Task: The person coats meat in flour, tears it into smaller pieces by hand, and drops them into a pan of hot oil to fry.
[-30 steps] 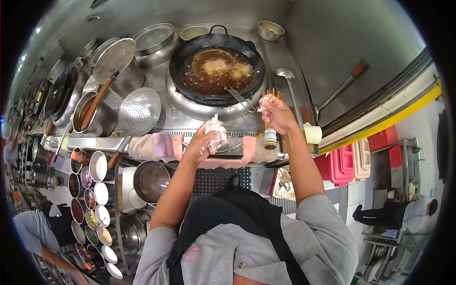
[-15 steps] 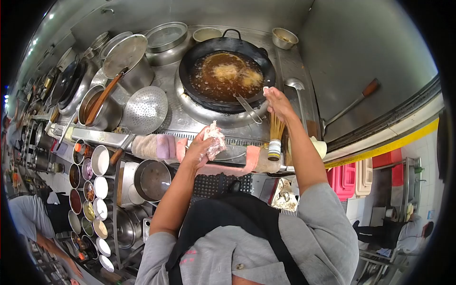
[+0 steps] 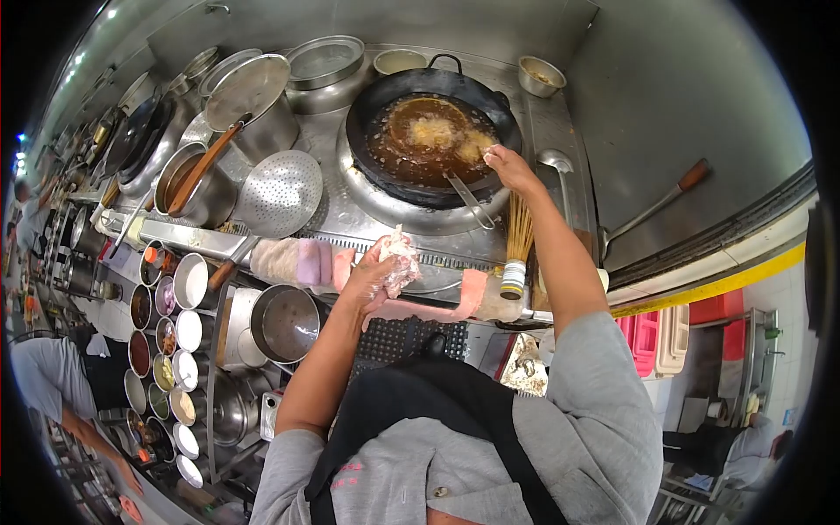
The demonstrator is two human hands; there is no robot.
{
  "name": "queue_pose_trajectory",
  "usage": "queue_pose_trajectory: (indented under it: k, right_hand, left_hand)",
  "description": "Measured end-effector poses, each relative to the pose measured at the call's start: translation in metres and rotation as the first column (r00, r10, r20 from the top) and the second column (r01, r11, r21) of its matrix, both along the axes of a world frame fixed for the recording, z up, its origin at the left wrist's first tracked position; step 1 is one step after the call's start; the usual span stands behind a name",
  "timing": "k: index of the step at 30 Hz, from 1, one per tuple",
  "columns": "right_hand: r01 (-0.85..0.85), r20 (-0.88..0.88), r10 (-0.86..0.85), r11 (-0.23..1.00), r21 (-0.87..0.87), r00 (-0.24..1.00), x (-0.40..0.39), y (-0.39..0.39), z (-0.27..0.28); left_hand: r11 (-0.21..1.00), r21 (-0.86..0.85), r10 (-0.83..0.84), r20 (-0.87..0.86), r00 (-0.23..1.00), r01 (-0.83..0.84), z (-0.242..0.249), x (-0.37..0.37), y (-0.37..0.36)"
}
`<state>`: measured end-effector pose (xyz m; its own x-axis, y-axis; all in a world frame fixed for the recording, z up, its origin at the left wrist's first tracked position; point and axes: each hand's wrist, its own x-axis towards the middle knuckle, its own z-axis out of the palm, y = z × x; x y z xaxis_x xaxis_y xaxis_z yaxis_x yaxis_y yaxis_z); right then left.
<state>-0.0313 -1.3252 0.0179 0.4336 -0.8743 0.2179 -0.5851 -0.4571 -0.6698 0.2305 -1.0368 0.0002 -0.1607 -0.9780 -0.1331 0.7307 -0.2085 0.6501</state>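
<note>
My left hand [image 3: 371, 282] is closed around a clump of pale pink, flour-coated raw meat [image 3: 400, 264] at the front edge of the stove. Over the right rim of the black wok [image 3: 367, 166], my right hand [image 3: 514, 168] has its fingers pinched together. Something whitish shows at its fingertips, too small to name. Brown oil [image 3: 398, 157] bubbles in the wok, with golden pieces [image 3: 433, 131] frying in it. Metal tongs [image 3: 471, 203] lean on the wok's near rim. Below the right hand, a bamboo brush [image 3: 518, 241] stands against the stove edge.
A perforated skimmer [image 3: 280, 194] lies left of the wok, near pots [image 3: 276, 131] and a wooden-handled utensil [image 3: 206, 171]. A ladle [image 3: 560, 166] rests at the right. Several seasoning bowls [image 3: 188, 331] stand lower left. Another person [image 3: 57, 381] bends at far left.
My right hand has moved up and inward, nearer the oil, with the whitish bit at its fingertips less visible. The view has shifted slightly. My left hand still holds the meat.
</note>
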Motion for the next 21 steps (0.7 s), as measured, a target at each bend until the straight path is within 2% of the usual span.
queue_pose_trajectory:
  k: [3,6,7,8,10,12,14,16,19,21]
  right_hand:
    - [0.145,-0.12,-0.145,0.989,-0.007,0.982,-0.008,-0.01,-0.003]
    - [0.213,-0.05,-0.223,0.965,-0.153,0.974,-0.006,0.03,0.041]
    - [0.18,0.062,-0.17,0.953,-0.242,0.984,-0.007,0.036,0.043]
    - [0.14,0.154,-0.121,0.983,-0.12,0.981,-0.008,0.046,0.044]
    - [0.021,0.346,-0.061,0.993,0.119,0.936,0.008,0.116,0.086]
    - [-0.248,0.332,0.16,0.938,0.243,0.93,0.02,0.168,0.098]
    - [-0.356,0.224,0.306,0.904,0.237,0.925,0.041,0.205,0.084]
    - [-0.412,0.121,0.397,0.899,0.148,0.91,0.055,0.226,0.072]
    - [-0.423,0.087,0.418,0.905,0.049,0.904,0.061,0.239,0.068]
    - [-0.37,0.063,0.368,0.928,0.037,0.928,0.059,0.246,0.069]
  left_hand:
    - [1.0,0.003,0.004,0.005,1.0,-0.004,0.009,-0.003,0.006]
    - [0.995,0.103,0.021,-0.044,0.999,-0.016,0.008,-0.002,0.007]
    - [0.994,0.105,0.028,-0.023,0.999,-0.026,0.008,-0.001,0.006]
    - [0.993,0.109,0.036,-0.002,0.999,-0.036,0.008,-0.001,0.006]
    - [0.995,0.092,0.023,0.036,0.999,-0.026,0.008,-0.001,0.006]
    - [0.999,0.052,-0.019,0.072,0.997,0.015,0.014,0.0,0.004]
    - [0.999,0.028,-0.045,0.123,0.991,0.042,0.026,-0.003,0.0]
    - [0.997,0.028,-0.076,0.163,0.984,0.072,0.038,-0.008,-0.001]
    - [0.983,-0.035,-0.171,0.194,0.966,0.18,0.035,-0.006,-0.006]
    - [0.978,-0.034,-0.194,0.219,0.956,0.206,0.035,-0.007,-0.006]
